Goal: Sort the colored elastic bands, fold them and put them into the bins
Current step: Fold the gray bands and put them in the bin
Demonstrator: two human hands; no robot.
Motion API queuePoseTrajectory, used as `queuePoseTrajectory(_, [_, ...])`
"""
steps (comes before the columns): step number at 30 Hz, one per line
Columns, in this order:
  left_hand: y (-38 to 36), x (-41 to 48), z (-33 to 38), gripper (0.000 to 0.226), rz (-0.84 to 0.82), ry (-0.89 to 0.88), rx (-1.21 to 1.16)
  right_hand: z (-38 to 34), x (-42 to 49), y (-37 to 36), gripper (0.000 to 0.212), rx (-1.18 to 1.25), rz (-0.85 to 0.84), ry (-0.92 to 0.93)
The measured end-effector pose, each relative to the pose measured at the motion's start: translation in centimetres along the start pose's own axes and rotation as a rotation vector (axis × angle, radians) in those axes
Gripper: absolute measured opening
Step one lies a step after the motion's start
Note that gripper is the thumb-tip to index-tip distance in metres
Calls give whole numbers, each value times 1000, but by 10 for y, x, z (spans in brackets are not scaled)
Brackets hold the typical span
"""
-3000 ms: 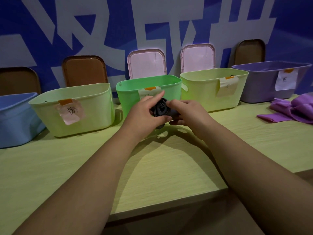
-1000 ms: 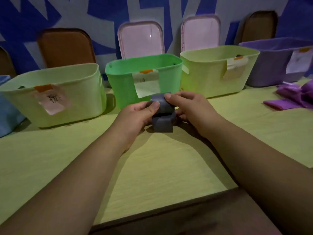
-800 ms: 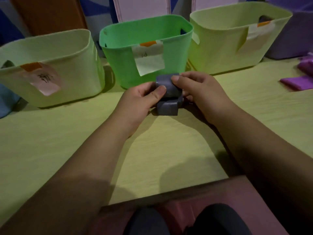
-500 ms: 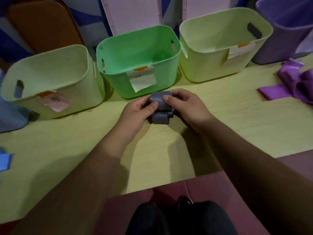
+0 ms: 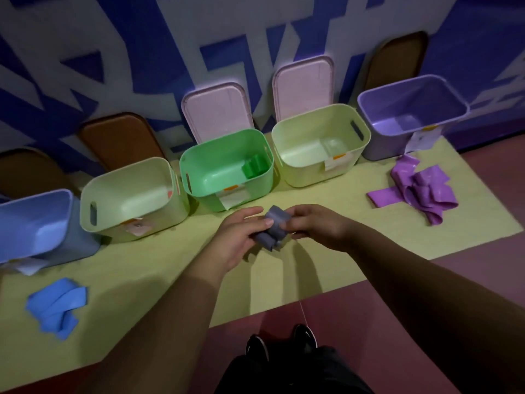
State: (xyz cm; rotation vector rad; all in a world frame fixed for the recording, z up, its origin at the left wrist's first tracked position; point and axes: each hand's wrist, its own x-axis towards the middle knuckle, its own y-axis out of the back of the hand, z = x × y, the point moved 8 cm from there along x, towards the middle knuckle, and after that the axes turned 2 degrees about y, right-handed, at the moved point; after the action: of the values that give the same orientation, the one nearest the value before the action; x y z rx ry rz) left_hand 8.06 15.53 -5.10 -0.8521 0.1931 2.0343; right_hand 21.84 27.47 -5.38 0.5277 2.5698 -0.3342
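Over the yellow-green table, just in front of the green bin, we find the grey band held between both hands. It is a flat, matte strip folded over itself into a short, thick bundle. Its layers show as rounded loops at the lower end, and one corner sticks up at the top. We cannot tell whether it touches the tabletop.

Our left hand pinches the bundle from the left. The thumb lies across its top face and the fingers reach beneath and behind it, the forefinger nearly straight. Our right hand grips the right side, its fingers curled round the edge of the folds.

Inside the green bin a folded green band stands against the right wall. To the left of that bin sit a pale yellow-green bin and a blue bin. To its right are a second pale bin and a purple bin, so all five stand in a row along the wall.

A loosely folded blue band lies on the table in front of the blue bin. A heap of purple bands lies in front of the purple bin. Both are well apart from our hands.
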Motion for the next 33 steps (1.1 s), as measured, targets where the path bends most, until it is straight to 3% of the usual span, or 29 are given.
queuePoseTrajectory(4, [-20, -13, 49, 63, -88, -33, 77, -61, -25, 9, 45, -194, 18, 46])
queuePoseTrajectory(6, [-30, -19, 73, 67, -104, -59, 93, -89, -34, 15, 34, -274, 87, 86])
queuePoseTrajectory(9, [-38, -26, 100, 49, -72, -98, 47, -122, -45, 23, 21, -266, 210, 143])
queuePoseTrajectory(12, [-40, -28, 112, 60, -45, -103, -71, -141, -48, 22, 18, -152, 283, 182])
queuePoseTrajectory(17, [-31, -25, 108, 31, -76, -35, -282, -146, -31, 11, 20, -80, 370, 182])
queuePoseTrajectory(22, [-9, -12, 111, 37, -58, -19, -290, -146, -20, -6, 17, -50, 440, 150])
queuePoseTrajectory(26, [-8, -2, 117, 27, -84, -21, -273, -147, -17, -6, 20, -41, 475, 141])
queuePoseTrajectory(33, [-67, 24, 135, 35, -127, -24, -234, -153, -34, 54, 25, -46, 558, 126])
